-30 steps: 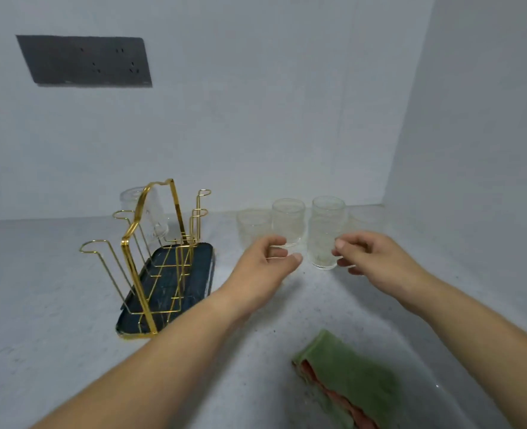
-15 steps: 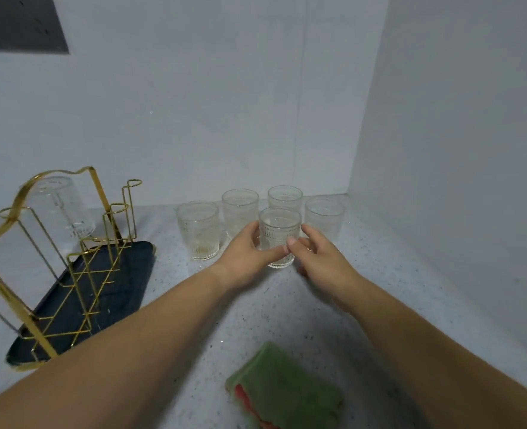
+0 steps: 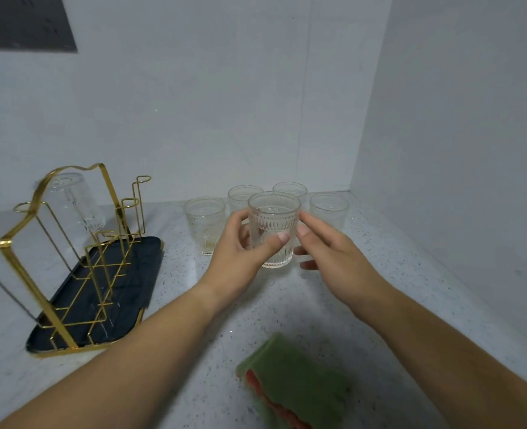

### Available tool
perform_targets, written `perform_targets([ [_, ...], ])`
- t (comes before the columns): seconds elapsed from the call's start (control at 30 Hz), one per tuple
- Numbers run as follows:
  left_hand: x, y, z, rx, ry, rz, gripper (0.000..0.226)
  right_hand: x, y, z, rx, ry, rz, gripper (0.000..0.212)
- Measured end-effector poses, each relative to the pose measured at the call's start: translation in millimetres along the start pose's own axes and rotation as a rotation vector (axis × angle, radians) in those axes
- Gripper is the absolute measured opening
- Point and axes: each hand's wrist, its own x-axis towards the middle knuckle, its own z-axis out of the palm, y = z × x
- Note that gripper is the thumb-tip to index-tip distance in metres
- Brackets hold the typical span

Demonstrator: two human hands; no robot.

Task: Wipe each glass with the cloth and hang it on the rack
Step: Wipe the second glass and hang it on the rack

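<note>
**Glass in hand, cloth waiting**

The glass (image 3: 274, 227) is standing upright at twelve o'clock; the left hand (image 3: 240, 258) is gripping it; the right hand (image 3: 333, 255) is touching it, fingers loosely spread; the cloth (image 3: 293, 385) is lying at six o'clock, nearer the right hand; the rack (image 3: 70, 258) is standing at nine.

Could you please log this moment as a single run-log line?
left hand: gripping ribbed glass | right hand: fingertip on glass | cloth: on counter, untouched | rack: one glass hung
</note>
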Motion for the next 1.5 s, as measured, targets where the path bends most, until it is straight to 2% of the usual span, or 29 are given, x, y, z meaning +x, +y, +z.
perform_targets([
  [0.1, -30.5, 11.4, -13.6, -0.077, -0.037, -0.029, 0.056, -29.6, -14.6, 6.6, 0.046, -0.067, -0.049, 0.037],
  [0.23, -74.1, 16.4, -32.8, -0.178, -0.007, -0.064, 0.057, -61.4, -12.8, 13.0, -0.028, -0.167, -0.029, 0.043],
  [0.4, -121.6, 9.0, -51.9, -0.329, 0.115, -0.137, 0.057, -100.7, 5.8, 20.9, -0.407, -0.231, -0.023, 0.027],
  [0.5, -144.7, 5.4, -59.8, -0.361, 0.148, -0.144, 0.065, -122.8, 20.0, 29.2, -0.644, -0.258, -0.107, 0.034],
  [0.57, -154.6, 4.8, -59.0, -0.375, 0.151, -0.142, 0.061, -127.7, 26.6, 36.2, -0.687, -0.225, -0.154, 0.043],
  [0.7, -169.2, 7.4, -54.9, -0.431, 0.131, -0.144, 0.057, -126.8, 33.1, 52.0, -0.703, -0.095, -0.177, 0.048],
  [0.83, -179.6, 8.0, -54.7, -0.474, 0.129, -0.127, 0.055, -125.9, 35.6, 61.6, -0.684, -0.030, -0.180, 0.032],
  [0.9, -184.9, 5.7, -55.0, -0.487, 0.131, -0.124, 0.056, -126.2, 34.3, 65.0, -0.650, 0.012, -0.207, 0.016],
  [1.0, -188.7, 3.0, -55.4, -0.500, 0.135, -0.121, 0.057, -125.1, 35.0, 66.8, -0.601, 0.045, -0.229, 0.029],
  [1.1, -188.1, 2.4, -55.8, -0.506, 0.141, -0.121, 0.057, -122.2, 32.8, 64.2, -0.502, 0.061, -0.175, 0.026],
  [1.13, -187.8, 2.0, -56.0, -0.510, 0.143, -0.124, 0.057, -122.1, 29.1, 63.3, -0.397, 0.083, -0.127, 0.027],
  [1.27, -184.6, -0.8, -58.0, -0.522, 0.179, -0.153, 0.055, -122.6, 5.0, 65.7, 0.281, 0.225, 0.165, 0.029],
  [1.37, -183.9, -3.5, -58.3, -0.537, 0.206, -0.161, 0.053, -123.7, -11.8, 79.9, 0.536, 0.269, 0.233, 0.030],
  [1.5, -183.9, -1.8, -54.3, -0.527, 0.220, -0.119, 0.059, -131.3, -27.3, 115.0, 0.454, 0.246, 0.101, 0.018],
])
